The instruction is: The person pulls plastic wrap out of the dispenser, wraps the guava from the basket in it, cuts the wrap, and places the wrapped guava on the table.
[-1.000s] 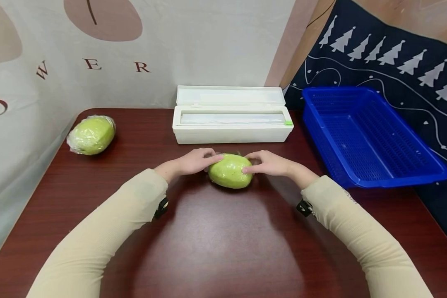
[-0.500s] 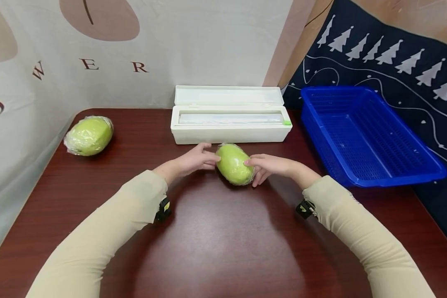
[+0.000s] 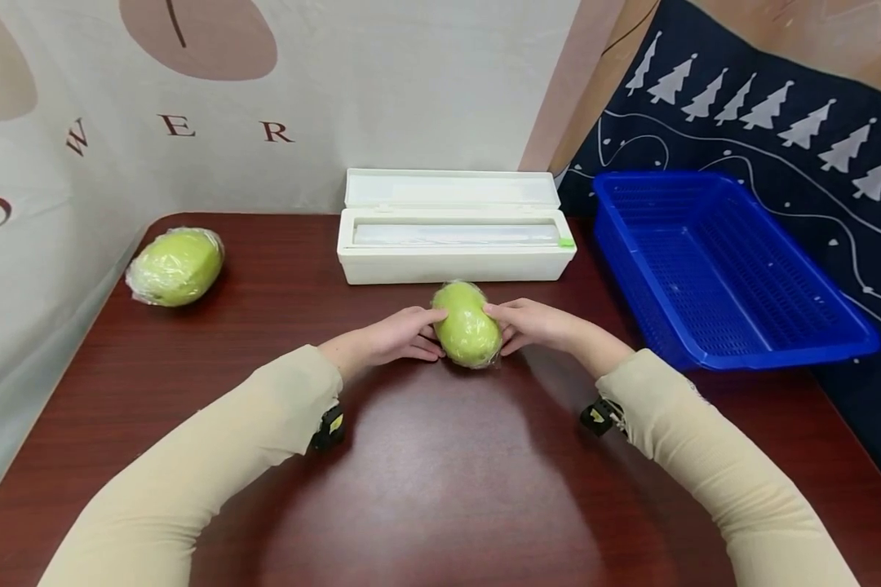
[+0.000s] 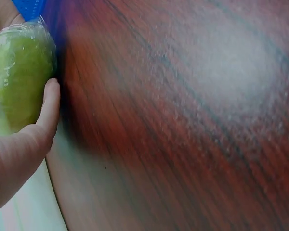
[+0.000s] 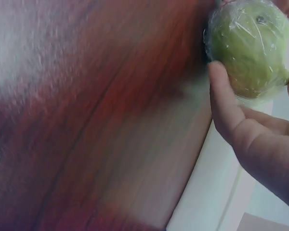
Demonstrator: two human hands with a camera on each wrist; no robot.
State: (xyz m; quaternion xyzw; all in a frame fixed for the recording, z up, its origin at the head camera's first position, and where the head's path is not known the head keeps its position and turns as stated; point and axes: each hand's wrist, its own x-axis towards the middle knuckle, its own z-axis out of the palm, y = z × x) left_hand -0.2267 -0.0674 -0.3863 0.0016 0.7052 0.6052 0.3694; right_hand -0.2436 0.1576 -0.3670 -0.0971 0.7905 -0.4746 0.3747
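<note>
In the head view a yellow-green oval fruit (image 3: 468, 326), wrapped in clear cling film, stands out at the middle of the table. My left hand (image 3: 400, 336) holds its left side, thumb on the upper surface and fingers lower down. From the other side my right hand (image 3: 539, 326) grips it with the thumb on top and fingers beneath. In the right wrist view the wrapped fruit (image 5: 250, 48) shows a small dark spot and creased film at its end. A second wrapped green fruit (image 3: 178, 267) lies at the table's far left.
Behind the hands, a long white cling film box (image 3: 457, 265) stands with its lid up, a roll inside. At the right is a blue plastic basket (image 3: 675, 326). A fabric backdrop (image 3: 411, 90) hangs behind the dark red wooden table (image 3: 440, 489).
The fruit has turned from lying crosswise to pointing more away from me. My left hand lost its hold midway, then moved right and took the side again; the right hand shifted its fingers around it.
</note>
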